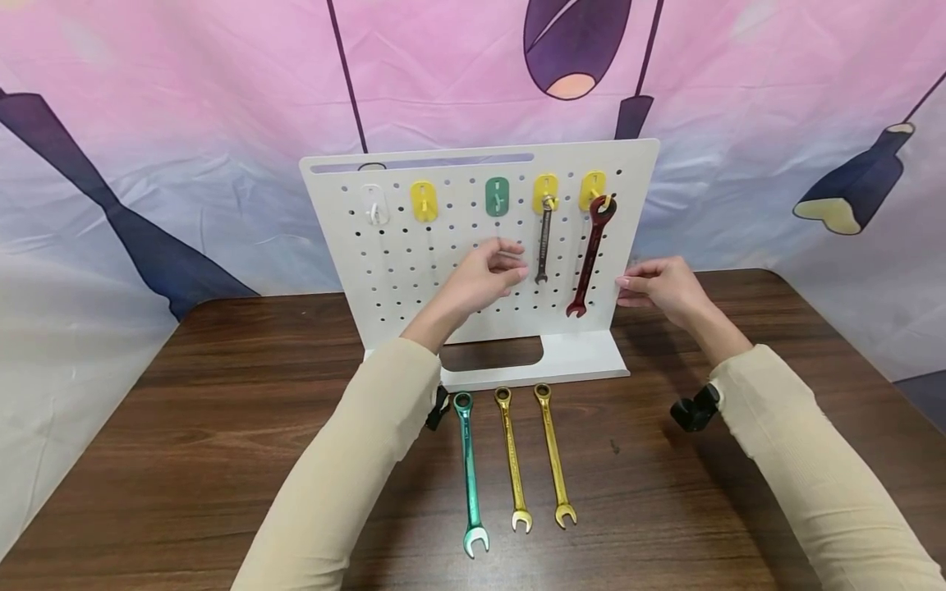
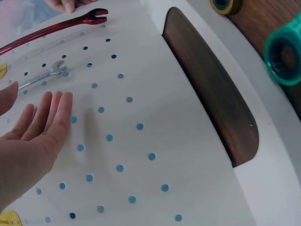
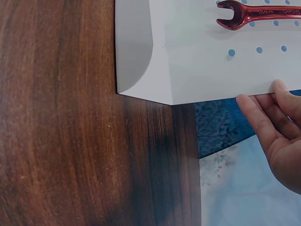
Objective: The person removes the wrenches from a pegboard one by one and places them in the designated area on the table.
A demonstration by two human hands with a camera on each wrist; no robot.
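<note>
A white pegboard [image 1: 458, 287] stands upright on the table, a small silver wrench [image 1: 544, 242] and a larger red wrench [image 1: 591, 258] hanging from yellow hooks at its right side. My left hand [image 1: 488, 279] hovers before the board, just left of the silver wrench, its loosely bent fingers [image 2: 59, 113] holding nothing. At the board's right edge, my right hand [image 1: 661, 287] pinches the rim; in the right wrist view the thumb [image 3: 281, 87] lies on the edge near the red wrench [image 3: 235, 15].
A green wrench [image 1: 469, 476] and two gold wrenches, one in the middle [image 1: 512, 460] and one at right [image 1: 554, 455], lie before the board. White [image 1: 374, 205], yellow [image 1: 424, 202] and green [image 1: 497, 197] hooks carry nothing. A printed cloth [image 1: 244, 123] hangs behind the table.
</note>
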